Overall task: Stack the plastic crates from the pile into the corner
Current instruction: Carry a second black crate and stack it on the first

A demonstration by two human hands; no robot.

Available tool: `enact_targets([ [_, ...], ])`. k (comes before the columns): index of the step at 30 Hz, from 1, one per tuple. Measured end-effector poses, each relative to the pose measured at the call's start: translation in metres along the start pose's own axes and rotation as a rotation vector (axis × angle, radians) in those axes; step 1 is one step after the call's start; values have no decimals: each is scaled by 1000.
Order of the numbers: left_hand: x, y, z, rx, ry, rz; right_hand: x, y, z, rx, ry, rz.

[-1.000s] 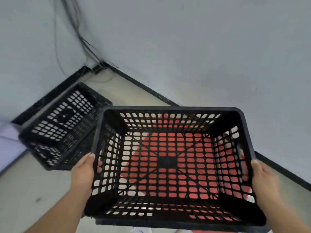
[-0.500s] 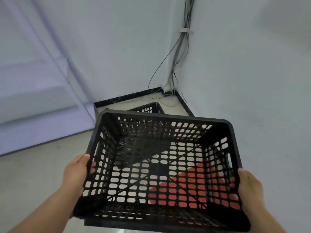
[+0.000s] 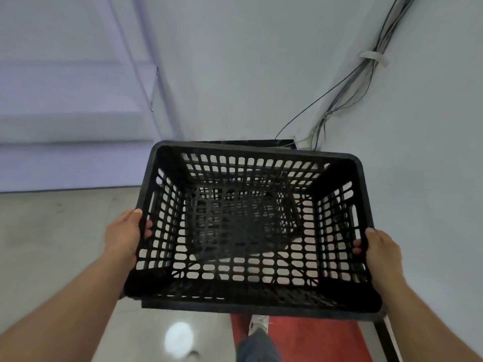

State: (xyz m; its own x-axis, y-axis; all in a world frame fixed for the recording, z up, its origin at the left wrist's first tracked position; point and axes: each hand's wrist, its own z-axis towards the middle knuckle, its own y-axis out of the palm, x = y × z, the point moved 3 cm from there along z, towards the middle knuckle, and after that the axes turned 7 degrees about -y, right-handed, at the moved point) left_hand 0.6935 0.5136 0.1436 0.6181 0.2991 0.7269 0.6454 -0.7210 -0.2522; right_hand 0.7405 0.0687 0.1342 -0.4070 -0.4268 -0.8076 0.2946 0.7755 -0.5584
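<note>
Both hands are wrapped around 1 black plastic crate (image 3: 248, 226): the left hand (image 3: 122, 236) is clamped on its left wall with fingertips poking through the lattice, and the right hand (image 3: 380, 253) is curled the same way on the right wall. So the crate is held up in the air, open side facing the camera, tilted a bit. It's a rectangular thing with rounded corners, a thick solid rim, and walls and bottom made of a grid of small rounded slots. Through that grid a second black crate (image 3: 243, 220) can be made out underneath, mostly blocked from view by the held one. Behind the crate's far rim a black baseboard (image 3: 243, 142) is seen along a pale wall, and up and right of the crate a bundle of thin cables (image 3: 350, 84) runs down the wall corner. Below the crate's near edge, a red mat (image 3: 313, 338), a glossy grey floor (image 3: 52, 244) and a white shoe (image 3: 258, 323) are visible.
</note>
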Motion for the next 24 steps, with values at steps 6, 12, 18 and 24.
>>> enact_targets([
  [6,10,52,28,82,-51,-71,-16,44,100,-111,-30,-21],
  [12,13,100,66,150,-76,-93,-23,91,178,-212,-35,-48],
  [18,14,133,108,199,-116,-95,-20,136,229,-250,-19,-66],
  [24,21,158,149,211,-116,-61,-11,167,257,-259,24,-74],
])
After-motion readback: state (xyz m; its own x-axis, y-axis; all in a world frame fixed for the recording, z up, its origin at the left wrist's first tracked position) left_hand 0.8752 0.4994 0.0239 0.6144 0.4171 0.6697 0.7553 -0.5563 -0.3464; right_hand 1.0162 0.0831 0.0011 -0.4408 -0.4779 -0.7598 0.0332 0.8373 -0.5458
